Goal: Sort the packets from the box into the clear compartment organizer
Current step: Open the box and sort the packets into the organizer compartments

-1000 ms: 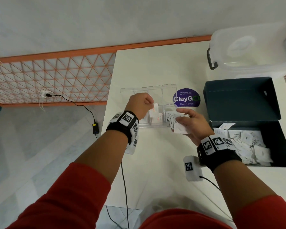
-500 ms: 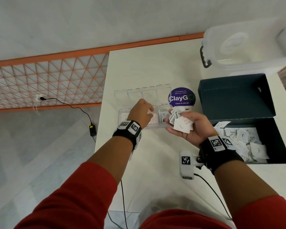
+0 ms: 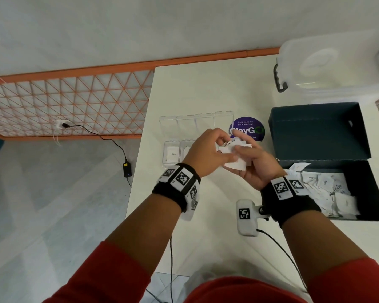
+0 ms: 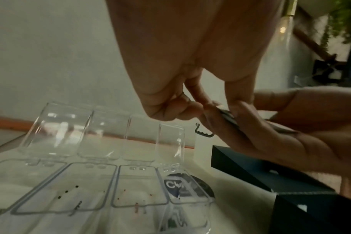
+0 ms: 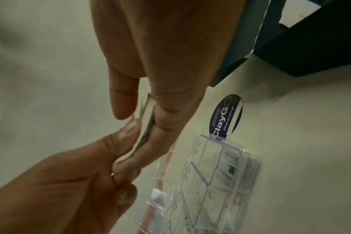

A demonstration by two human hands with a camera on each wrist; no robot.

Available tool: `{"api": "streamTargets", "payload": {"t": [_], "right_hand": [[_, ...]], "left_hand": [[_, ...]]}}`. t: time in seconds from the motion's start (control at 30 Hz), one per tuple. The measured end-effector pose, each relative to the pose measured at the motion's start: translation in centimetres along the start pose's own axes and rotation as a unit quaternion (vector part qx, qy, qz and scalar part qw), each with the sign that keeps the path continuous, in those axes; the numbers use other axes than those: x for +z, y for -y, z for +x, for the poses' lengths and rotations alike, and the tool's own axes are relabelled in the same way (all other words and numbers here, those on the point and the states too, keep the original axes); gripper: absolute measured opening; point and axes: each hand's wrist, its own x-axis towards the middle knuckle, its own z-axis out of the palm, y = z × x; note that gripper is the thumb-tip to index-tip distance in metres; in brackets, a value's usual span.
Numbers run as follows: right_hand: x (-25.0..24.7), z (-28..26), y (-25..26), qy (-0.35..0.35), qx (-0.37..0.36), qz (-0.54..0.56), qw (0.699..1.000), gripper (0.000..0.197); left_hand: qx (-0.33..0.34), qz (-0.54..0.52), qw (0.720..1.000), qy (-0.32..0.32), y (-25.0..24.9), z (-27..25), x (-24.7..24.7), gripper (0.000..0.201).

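From the head view, the left hand [image 3: 208, 152] has come away from the organizer [image 3: 179, 154] and now meets the right hand [image 3: 253, 165] just above it; half a second ago it was down at the compartments. The right hand cups a fan of packets [image 3: 235, 154], and the left fingers [image 3: 222, 136] reach into the top of that fan. One delivery looks finished and the next pick is starting. The first compartment holds a packet marked Sugar [image 3: 173, 153]. More loose packets lie in the box [image 3: 359, 171], right of the organizer on the tabletop [image 3: 206, 95].

At the left wrist, the left thumb and forefinger [image 4: 238, 101] pinch the edge of a packet [image 4: 228, 118] lying on the right palm [image 4: 270, 142]. The organizer's four lids [image 4: 102, 134] stand open behind the compartments.

At the right wrist, the right fingers [image 5: 166, 117] curl around the thin stack [image 5: 145, 125] while the left thumb [image 5: 130, 131] presses its edge. The organizer [image 5: 220, 182] lies just below, beside the round sticker [image 5: 226, 117]. Which compartment this packet belongs to cannot be read yet.
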Motion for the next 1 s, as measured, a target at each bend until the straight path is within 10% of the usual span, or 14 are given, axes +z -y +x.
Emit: {"api": "streamTargets", "payload": {"t": [0.27, 0.43, 0.57, 1.0], "right_hand": [[-0.8, -0.5, 0.1, -0.029, -0.027, -0.101, 0.994, 0.048], [-0.9, -0.3, 0.2, -0.046, -0.036, -0.108, 0.993, 0.043], [-1.0, -0.3, 0.2, -0.059, -0.031, -0.117, 0.991, 0.04], [-2.4, 0.0, 0.3, -0.057, -0.021, -0.139, 0.988, 0.034]], "left_hand": [[-0.027, -0.089, 0.996, -0.008, 0.1, 0.3, -0.7, 0.029], [-0.028, -0.14, 0.989, -0.02, 0.1, 0.2, -1.1, 0.058], [-0.054, -0.185, 0.98, -0.047, 0.3, 0.2, -1.5, 0.03], [-0.099, 0.048, 0.99, -0.085, 4.5, 3.1, -2.5, 0.012]]}}
